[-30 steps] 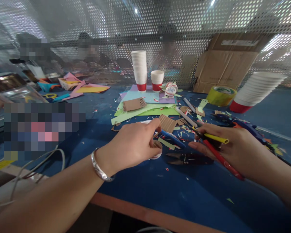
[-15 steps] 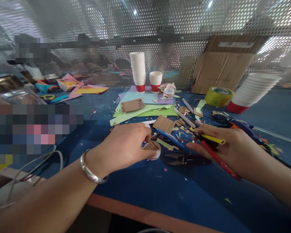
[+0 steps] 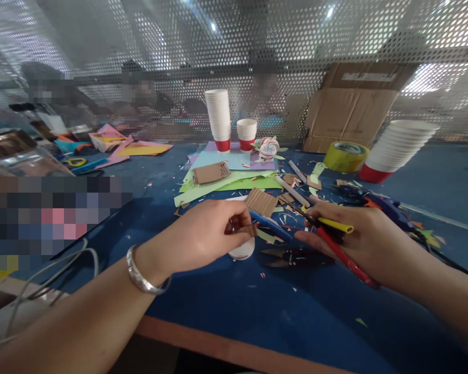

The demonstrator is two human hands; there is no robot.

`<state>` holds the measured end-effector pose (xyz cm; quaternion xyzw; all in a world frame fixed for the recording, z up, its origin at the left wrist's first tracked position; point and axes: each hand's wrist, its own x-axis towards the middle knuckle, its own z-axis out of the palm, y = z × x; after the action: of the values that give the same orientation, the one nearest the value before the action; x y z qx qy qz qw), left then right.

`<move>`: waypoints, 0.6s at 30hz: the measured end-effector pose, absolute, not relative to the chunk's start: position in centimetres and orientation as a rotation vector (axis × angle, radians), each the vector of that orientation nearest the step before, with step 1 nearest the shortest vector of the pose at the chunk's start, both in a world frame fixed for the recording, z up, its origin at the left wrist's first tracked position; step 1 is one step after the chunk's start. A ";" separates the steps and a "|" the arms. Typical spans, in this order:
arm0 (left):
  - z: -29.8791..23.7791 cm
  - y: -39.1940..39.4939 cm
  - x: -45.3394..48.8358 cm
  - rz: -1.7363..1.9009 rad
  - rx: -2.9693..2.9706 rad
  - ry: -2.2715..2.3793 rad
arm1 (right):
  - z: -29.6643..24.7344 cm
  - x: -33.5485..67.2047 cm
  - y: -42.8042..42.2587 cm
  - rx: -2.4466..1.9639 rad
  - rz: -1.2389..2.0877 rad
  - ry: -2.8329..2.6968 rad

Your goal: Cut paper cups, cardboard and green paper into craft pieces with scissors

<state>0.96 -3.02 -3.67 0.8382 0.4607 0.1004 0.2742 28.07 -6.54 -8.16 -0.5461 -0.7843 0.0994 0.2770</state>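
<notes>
My left hand (image 3: pixel 214 228), with a silver bracelet (image 3: pixel 142 272) at its wrist, pinches a small brown cardboard piece (image 3: pixel 251 230) between thumb and fingers. Just below it a white paper disc (image 3: pixel 242 250) lies on the blue table. My right hand (image 3: pixel 347 236) is closed around a slim dark-tipped tool (image 3: pixel 341 254) with red and yellow handles; its tip points away to the left, and its exact kind is unclear. Under that hand lie thread snips (image 3: pixel 278 257). Between the hands rest a blue pen (image 3: pixel 271 226) and a square of corrugated cardboard (image 3: pixel 261 201).
Behind stand stacked paper cups (image 3: pixel 218 119), with a leaning stack (image 3: pixel 400 150) at right beside yellow tape (image 3: pixel 345 157). Stacked cardboard (image 3: pixel 210 173) lies on green paper (image 3: pixel 253 182). A glue gun (image 3: pixel 382 202) and scraps are at right; a white cable (image 3: pixel 78 252) loops at left.
My left hand has lifted the small cardboard piece off the white disc, up and slightly right. The right hand keeps its tool. The whole view has shifted slightly.
</notes>
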 end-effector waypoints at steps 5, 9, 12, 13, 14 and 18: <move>-3.8 -3.1 2.1 0.550 1.715 1.009 | -8.0 27.9 -6.5 -1.472 0.351 -2.127; -4.8 -3.2 3.0 0.703 1.388 0.888 | -7.9 27.5 -6.6 -1.444 0.403 -2.128; -5.3 -3.3 3.4 0.730 1.225 0.840 | -7.4 27.0 -6.8 -1.428 0.473 -2.121; -5.3 -3.3 3.4 0.729 1.201 0.831 | -7.2 26.9 -6.9 -1.421 0.497 -2.121; -5.4 -3.4 3.5 0.729 1.185 0.823 | -7.0 26.8 -7.0 -1.409 0.515 -2.119; -5.5 -3.6 3.8 0.734 1.141 0.811 | -6.7 26.6 -7.2 -1.356 0.540 -2.123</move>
<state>3.78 -3.63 -5.53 0.5130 0.3644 0.3298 0.7038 26.60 -7.19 -6.73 -0.5054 -0.7914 0.2014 0.2788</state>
